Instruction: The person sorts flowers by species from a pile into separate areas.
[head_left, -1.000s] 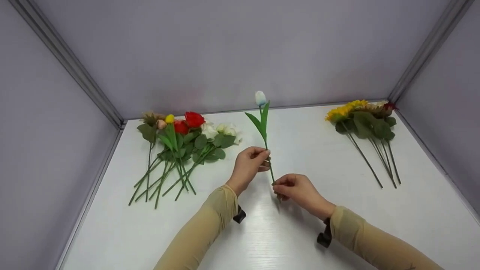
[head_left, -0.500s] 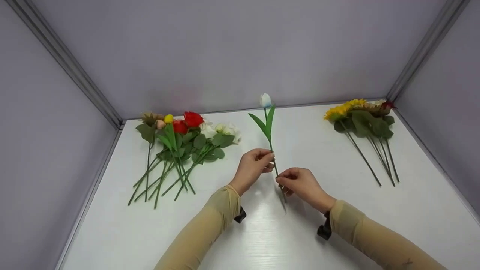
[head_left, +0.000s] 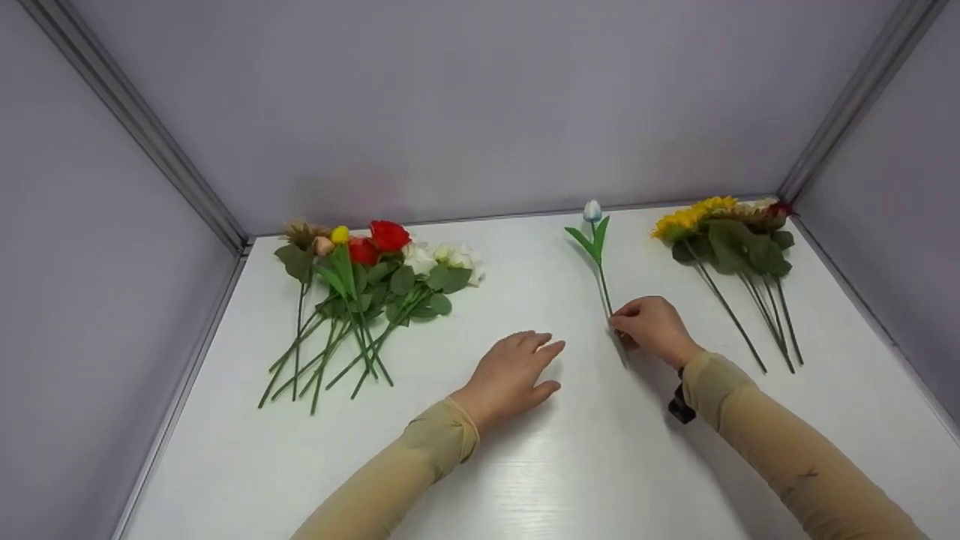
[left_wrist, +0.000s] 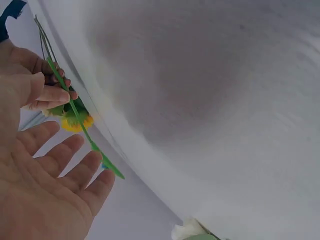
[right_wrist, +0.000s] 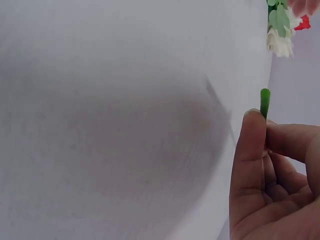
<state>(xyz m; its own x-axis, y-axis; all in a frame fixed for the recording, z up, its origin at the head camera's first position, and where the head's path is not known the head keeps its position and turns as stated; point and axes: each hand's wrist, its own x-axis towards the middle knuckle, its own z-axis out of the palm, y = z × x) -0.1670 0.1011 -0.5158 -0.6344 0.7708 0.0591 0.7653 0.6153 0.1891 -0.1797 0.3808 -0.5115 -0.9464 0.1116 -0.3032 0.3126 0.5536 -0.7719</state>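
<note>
A white tulip (head_left: pixel 592 211) with a bluish base and two green leaves is pinched low on its stem (head_left: pixel 604 291) by my right hand (head_left: pixel 654 330). In the right wrist view the green stem end (right_wrist: pixel 265 102) pokes out between the thumb (right_wrist: pixel 248 150) and forefinger. My left hand (head_left: pixel 510 379) is over the middle of the table with its fingers spread, holding nothing. The left wrist view shows that palm (left_wrist: pixel 45 195) open, with the tulip stem (left_wrist: pixel 82 122) beyond it in the other hand.
At left on the white table (head_left: pixel 420 480) lie several flowers: red roses (head_left: pixel 390 236), white roses (head_left: pixel 457 261), a yellow tulip (head_left: pixel 340 235) and a brownish bloom (head_left: pixel 298 236). Yellow sunflowers (head_left: pixel 679 223) and a dark red flower (head_left: pixel 780 211) lie at right. Grey panels (head_left: pixel 495 105) enclose the table.
My left hand has let go of the tulip stem, opened and drawn back toward me. My right hand has carried the tulip to the right and away from me, nearer the sunflowers.
</note>
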